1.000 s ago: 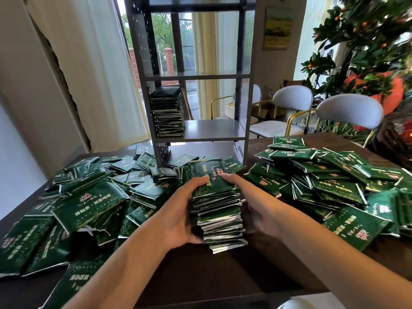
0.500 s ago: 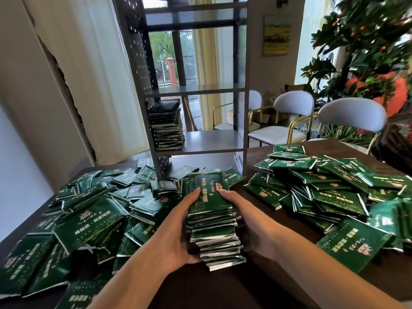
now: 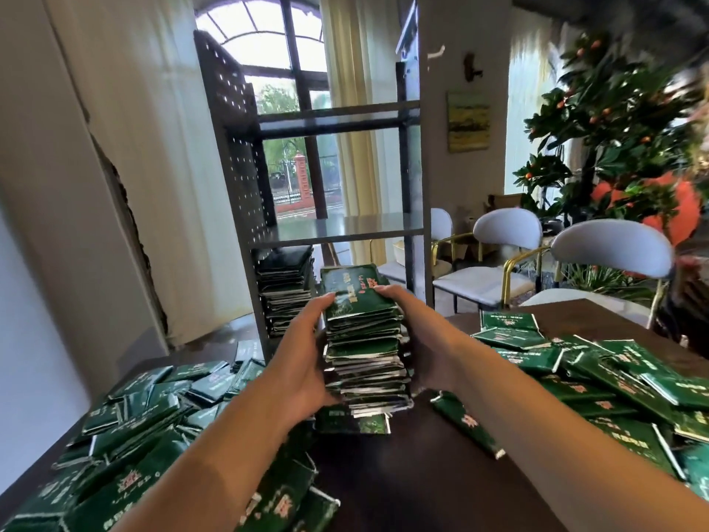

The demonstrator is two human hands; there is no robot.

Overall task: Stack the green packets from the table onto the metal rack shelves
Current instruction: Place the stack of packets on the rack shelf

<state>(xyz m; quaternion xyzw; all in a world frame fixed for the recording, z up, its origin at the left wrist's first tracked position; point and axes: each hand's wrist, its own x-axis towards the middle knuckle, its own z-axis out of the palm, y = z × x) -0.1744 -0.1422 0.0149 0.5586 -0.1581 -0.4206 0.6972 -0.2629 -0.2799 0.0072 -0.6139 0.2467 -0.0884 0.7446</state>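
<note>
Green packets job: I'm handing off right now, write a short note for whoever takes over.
Left hand and right hand grip a tall stack of green packets between them, raised in front of the metal rack.
Done: one stack sits on the lower shelf, at its left end.
Left: set the held stack on a shelf, probably beside the first. The middle shelf and upper shelf hold nothing. Loose packets lie in a left pile and a right pile on the table.
</note>
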